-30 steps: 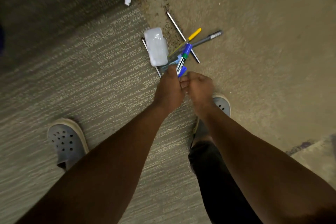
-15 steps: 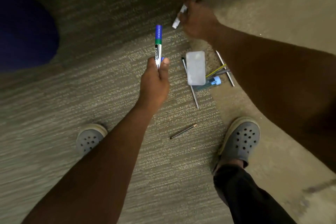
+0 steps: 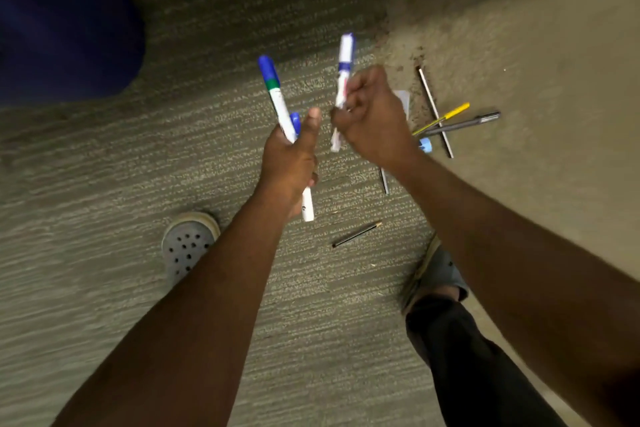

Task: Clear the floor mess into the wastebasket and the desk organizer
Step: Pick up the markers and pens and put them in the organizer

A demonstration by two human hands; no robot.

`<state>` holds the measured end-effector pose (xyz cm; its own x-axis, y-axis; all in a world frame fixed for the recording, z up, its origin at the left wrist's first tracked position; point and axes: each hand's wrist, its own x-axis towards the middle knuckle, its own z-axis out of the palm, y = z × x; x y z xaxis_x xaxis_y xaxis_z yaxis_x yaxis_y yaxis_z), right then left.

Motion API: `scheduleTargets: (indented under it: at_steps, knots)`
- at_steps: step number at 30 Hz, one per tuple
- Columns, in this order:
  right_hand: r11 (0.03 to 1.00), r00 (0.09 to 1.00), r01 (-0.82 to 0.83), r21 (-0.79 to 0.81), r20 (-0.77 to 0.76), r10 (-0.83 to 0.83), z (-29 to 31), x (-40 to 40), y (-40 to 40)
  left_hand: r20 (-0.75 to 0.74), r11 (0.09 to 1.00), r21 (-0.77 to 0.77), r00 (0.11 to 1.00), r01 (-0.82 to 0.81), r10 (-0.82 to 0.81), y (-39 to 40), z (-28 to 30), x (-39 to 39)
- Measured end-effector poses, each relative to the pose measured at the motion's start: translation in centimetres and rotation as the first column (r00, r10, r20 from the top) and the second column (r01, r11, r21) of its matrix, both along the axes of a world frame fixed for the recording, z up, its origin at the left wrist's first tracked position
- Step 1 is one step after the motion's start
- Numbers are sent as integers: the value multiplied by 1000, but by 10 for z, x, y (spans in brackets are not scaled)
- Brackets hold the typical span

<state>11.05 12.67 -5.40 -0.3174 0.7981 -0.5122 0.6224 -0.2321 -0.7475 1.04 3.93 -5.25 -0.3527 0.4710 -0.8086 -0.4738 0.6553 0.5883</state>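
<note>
**Two markers in hand, the rest of the pens on the carpet**

Our left hand (image 3: 291,163) is wrapped around a white plastic marker with a blue cap and a green band (image 3: 277,97), gripped at mid-barrel so the capped end sticks up past the thumb; a second blue tip shows just beside it in the same fist, though we cannot tell what it belongs to. Our right hand (image 3: 372,121) is closed on a white marker with a blue band (image 3: 343,73), also taken around the middle. The two hands sit close together, not touching. We judge these markers light, stiff and smooth, so a mid-barrel hold keeps them from pivoting, and a loose cap could slip off if we pinched there instead.

Below the right hand lies a thin dark pencil (image 3: 356,235), flat on the grey ribbed carpet floor (image 3: 104,218). To the right of the right hand lie a yellow pen (image 3: 450,113), a grey pen (image 3: 464,123) and a slim silver rod (image 3: 434,111), crossing one another. These look just as light, but slim enough to call for a fingertip pinch.

No wastebasket or desk organizer is plainly in view. A dark blue rounded shape (image 3: 62,28) sits far to the upper left of the left hand; we cannot tell what it is or what it holds.
</note>
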Motion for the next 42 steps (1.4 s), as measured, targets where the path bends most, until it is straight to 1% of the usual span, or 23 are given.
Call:
scheduleTargets:
  at_steps: [1, 3, 5, 8, 9, 10, 11, 13, 15, 16, 18, 21, 23, 27, 29, 31, 33, 35, 36, 39, 40, 42]
  knots:
    - [999, 999, -28, -30, -19, 28, 11, 3, -21, 4, 1000, -19, 1000, 8, -8, 0, 3, 1]
    - [997, 998, -66, -36, -11, 66, 25, 9, -53, 18, 997, -50, 998, 55, -54, -3, 6, 3]
    - [999, 999, -39, -36, -27, 38, 31, 18, -73, 16, 991, -77, 994, 113, -112, -8, 8, 6]
    - [996, 999, -34, -82, -6, 34, 31, 37, -87, -77, 977, -94, 977, 190, -197, -19, 6, 12]
    - [993, 1000, -13, -119, -2, 13, 30, 44, -89, -124, 970, -104, 965, 219, -232, -23, 5, 14]
    - [989, 999, 44, -141, 24, -41, 28, 53, -89, -169, 962, -112, 949, 250, -267, -27, 3, 16]
    - [985, 991, 118, -123, 74, -110, 23, 63, -87, -203, 954, -118, 934, 275, -295, -30, 0, 17]
    - [978, 940, 208, -3, 277, -199, 8, 88, -72, -225, 943, -128, 917, 306, -329, -34, -4, 19]
    - [962, 836, 261, 77, 481, -265, -11, 114, -48, -217, 946, -121, 922, 300, -320, -35, -7, 18]
    - [953, 791, 288, 94, 538, -292, -23, 127, -37, -219, 948, -116, 924, 296, -315, -36, -9, 20]
    - [946, 744, 308, 96, 596, -303, -44, 149, -18, -218, 951, -108, 927, 289, -306, -35, -12, 25]
    - [960, 732, 269, 70, 633, -251, -64, 164, 5, -209, 947, -95, 924, 306, -320, -34, -15, 31]
    - [963, 721, 265, 49, 653, -231, -74, 167, 20, -205, 945, -70, 923, 319, -326, -32, -16, 34]
    - [892, 692, 452, 2, 630, -352, -86, 162, 41, -213, 948, -36, 924, 316, -316, -26, -20, 40]
    - [898, 715, 438, -36, 619, -324, -89, 155, 46, -212, 947, -30, 924, 321, -320, -23, -21, 41]
    - [911, 747, 411, -35, 586, -314, -91, 149, 51, -200, 945, -25, 924, 327, -326, -20, -20, 39]
    - [902, 768, 431, -31, 537, -348, -94, 145, 56, -187, 944, -21, 927, 328, -326, -17, -19, 38]
    - [877, 765, 478, -48, 513, -389, -94, 142, 64, -195, 943, -23, 924, 331, -329, -11, -19, 37]
    - [882, 771, 468, -57, 514, -376, -95, 141, 68, -204, 941, -31, 919, 337, -336, -8, -20, 37]
    - [946, 821, 319, -59, 515, -245, -96, 142, 65, -221, 938, -34, 913, 345, -343, -9, -19, 33]
    - [951, 835, 302, -64, 500, -231, -96, 143, 62, -225, 938, -36, 912, 344, -343, -10, -19, 32]
    - [941, 851, 333, -63, 451, -271, -96, 148, 57, -231, 939, -36, 911, 342, -341, -11, -19, 32]
